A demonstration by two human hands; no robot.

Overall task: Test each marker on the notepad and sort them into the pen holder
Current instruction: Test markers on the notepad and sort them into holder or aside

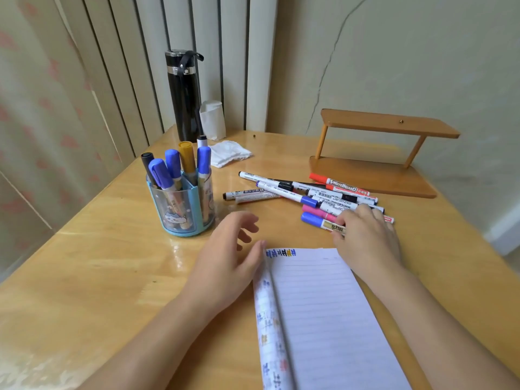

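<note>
As the right hand [365,240] pinches the barrel of a blue-capped marker [315,220] between thumb and curled fingertips at the near edge of the loose marker pile [309,192], the left hand [225,257] hovers with fingers spread and relaxed, holding nothing, its thumb just beside the top corner of the lined notepad [318,305]. Other markers [172,164] stand upright in the blue pen holder [180,209] at left.
</note>
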